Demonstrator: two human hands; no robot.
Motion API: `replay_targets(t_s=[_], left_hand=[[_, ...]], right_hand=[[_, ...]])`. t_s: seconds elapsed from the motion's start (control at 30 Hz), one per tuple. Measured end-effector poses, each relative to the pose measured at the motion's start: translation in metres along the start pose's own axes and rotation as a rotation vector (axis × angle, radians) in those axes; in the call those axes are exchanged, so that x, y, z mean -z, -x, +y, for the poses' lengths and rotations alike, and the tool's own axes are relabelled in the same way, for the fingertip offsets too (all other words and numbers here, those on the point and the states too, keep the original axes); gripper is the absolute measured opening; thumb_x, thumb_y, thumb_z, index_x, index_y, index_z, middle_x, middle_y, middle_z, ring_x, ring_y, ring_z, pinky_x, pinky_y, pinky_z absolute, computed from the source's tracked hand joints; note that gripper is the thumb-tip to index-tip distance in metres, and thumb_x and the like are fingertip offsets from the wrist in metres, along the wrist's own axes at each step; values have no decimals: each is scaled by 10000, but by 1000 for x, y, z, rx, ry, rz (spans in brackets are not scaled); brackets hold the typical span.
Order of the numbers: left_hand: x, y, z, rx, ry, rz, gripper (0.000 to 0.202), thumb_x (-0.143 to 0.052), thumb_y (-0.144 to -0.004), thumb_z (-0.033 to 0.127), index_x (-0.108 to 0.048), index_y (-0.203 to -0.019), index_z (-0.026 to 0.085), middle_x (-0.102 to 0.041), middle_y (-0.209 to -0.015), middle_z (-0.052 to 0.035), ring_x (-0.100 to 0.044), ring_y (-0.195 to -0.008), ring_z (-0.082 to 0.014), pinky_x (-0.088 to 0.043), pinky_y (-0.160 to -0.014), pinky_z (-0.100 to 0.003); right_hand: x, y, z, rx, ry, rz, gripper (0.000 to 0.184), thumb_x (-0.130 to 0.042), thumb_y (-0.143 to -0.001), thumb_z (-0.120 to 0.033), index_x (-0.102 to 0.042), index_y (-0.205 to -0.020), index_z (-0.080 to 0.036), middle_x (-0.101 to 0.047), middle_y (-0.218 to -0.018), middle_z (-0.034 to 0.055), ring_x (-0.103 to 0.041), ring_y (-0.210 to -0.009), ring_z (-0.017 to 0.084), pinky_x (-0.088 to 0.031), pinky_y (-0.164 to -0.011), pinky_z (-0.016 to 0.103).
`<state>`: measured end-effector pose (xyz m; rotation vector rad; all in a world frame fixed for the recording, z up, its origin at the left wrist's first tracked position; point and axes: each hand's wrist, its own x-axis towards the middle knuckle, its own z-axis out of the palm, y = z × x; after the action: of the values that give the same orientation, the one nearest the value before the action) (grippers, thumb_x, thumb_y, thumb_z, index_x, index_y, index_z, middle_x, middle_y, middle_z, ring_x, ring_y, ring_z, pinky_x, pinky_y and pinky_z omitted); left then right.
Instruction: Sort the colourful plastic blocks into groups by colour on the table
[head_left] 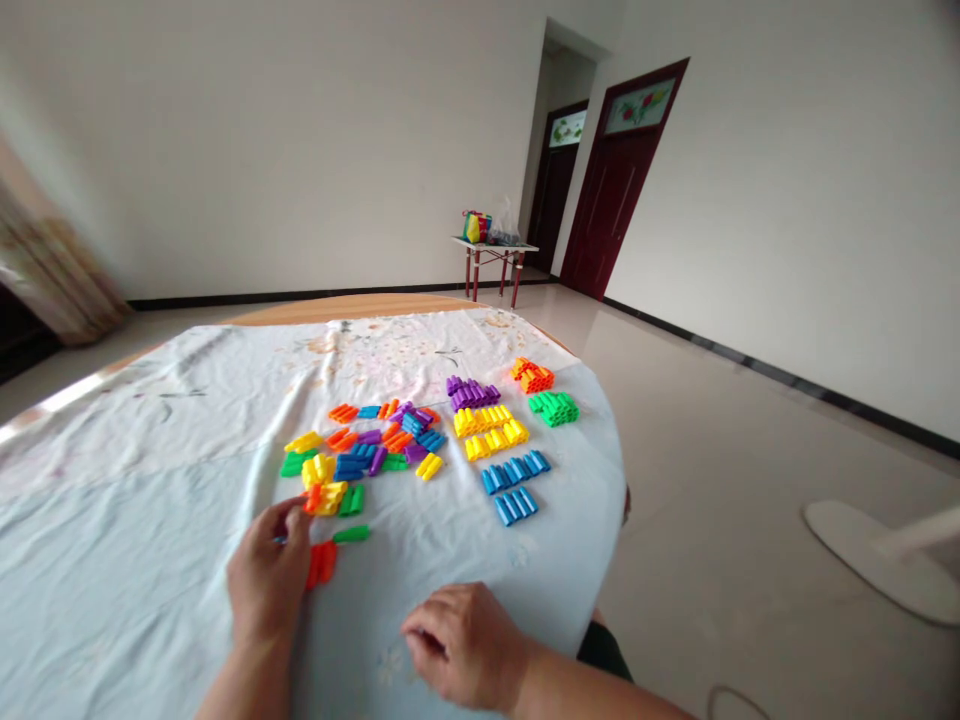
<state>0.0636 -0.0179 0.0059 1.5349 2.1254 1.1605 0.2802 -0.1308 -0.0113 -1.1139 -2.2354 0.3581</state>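
My left hand (270,570) is at the near left edge of a loose pile of coloured plastic tubes, its fingertips pinched on a small orange tube (313,497). Yellow tubes (330,498) and green tubes (352,500) lie just beyond the fingertips. Beside the palm are red-orange tubes (322,565) and one green tube (352,534); a bit of blue shows under the fingers. My right hand (469,640) rests on the cloth nearer to me, loosely curled with nothing visible in it.
Sorted groups stand to the right: purple tubes (472,393), yellow tubes (495,440), blue tubes (516,472), orange tubes (532,376) and green tubes (555,408). A wrinkled tablecloth (165,530) covers the round table. Farther off are a small table (495,246) with bags and a white stand base (862,550).
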Motion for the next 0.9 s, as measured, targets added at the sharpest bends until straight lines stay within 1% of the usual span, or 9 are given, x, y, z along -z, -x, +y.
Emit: replay_targets(t_s=[0.13, 0.2, 0.27, 0.37, 0.5, 0.63, 0.73, 0.83, 0.9], left_hand=[[0, 4, 4, -97, -63, 43, 330, -409, -804, 414, -636, -969, 240, -632, -906, -25, -585, -725, -157, -436, -666, -269], [0, 4, 6, -190, -132, 48, 354, -389, -817, 416, -641, -979, 226, -630, -984, -50, -590, -823, -183, -450, -735, -284], [-1, 2, 10, -316, -205, 50, 385, -363, -832, 409, -644, -999, 205, -626, -1056, -76, -564, -967, -217, -431, -857, -314], [-7, -9, 22, -426, -340, -23, 438, -336, -845, 399, -625, -1090, 179, -598, -1170, -95, -504, -1097, -243, -377, -965, -359], [-24, -32, 43, -467, -456, -152, 464, -339, -848, 421, -576, -1192, 218, -522, -1298, -78, -417, -1211, -267, -317, -1017, -422], [-40, -45, 51, -455, -501, -242, 471, -403, -817, 446, -575, -1197, 227, -524, -1299, -90, -390, -1245, -287, -269, -1040, -471], [-47, -40, 50, -406, -523, -280, 474, -406, -808, 472, -602, -1158, 220, -562, -1253, -100, -402, -1236, -308, -230, -1045, -515], [-50, -26, 49, -386, -504, -302, 474, -387, -817, 463, -588, -1174, 226, -545, -1276, -98, -397, -1243, -301, -193, -1058, -526], [-53, -14, 50, -379, -469, -321, 491, -382, -817, 471, -581, -1186, 215, -520, -1303, -113, -397, -1246, -297, -200, -1059, -515]], right_hand=[[2, -1, -1, 12, -2, -14, 116, -507, -777, -171, -604, -830, -205, -663, -689, 6, -624, -663, 143, -454, -660, 216], [2, -2, -1, 12, -6, -18, 111, -517, -771, -169, -605, -828, -206, -666, -699, 5, -626, -670, 143, -452, -661, 215], [1, -2, 0, 11, -13, -18, 115, -524, -767, -168, -609, -835, -206, -672, -714, 6, -629, -678, 145, -453, -665, 216], [0, -2, 1, 15, -20, -24, 125, -532, -761, -168, -617, -845, -205, -683, -738, 8, -635, -691, 150, -455, -674, 220], [-2, -2, 3, 12, -18, -62, 118, -540, -764, -191, -629, -841, -203, -691, -756, 12, -639, -703, 158, -455, -669, 228], [-2, -2, 4, 13, -21, -97, 125, -540, -778, -221, -629, -863, -203, -696, -802, 13, -640, -749, 164, -453, -688, 230], [-1, -2, 5, 23, -24, -105, 128, -531, -789, -233, -627, -868, -205, -695, -808, 7, -639, -753, 160, -448, -693, 226], [0, -3, 5, 23, -26, -110, 129, -536, -787, -241, -630, -866, -203, -694, -807, 12, -640, -755, 165, -447, -693, 227], [2, -4, 4, 16, -37, -113, 134, -540, -782, -232, -634, -872, -203, -695, -810, 15, -642, -762, 169, -448, -695, 228]])
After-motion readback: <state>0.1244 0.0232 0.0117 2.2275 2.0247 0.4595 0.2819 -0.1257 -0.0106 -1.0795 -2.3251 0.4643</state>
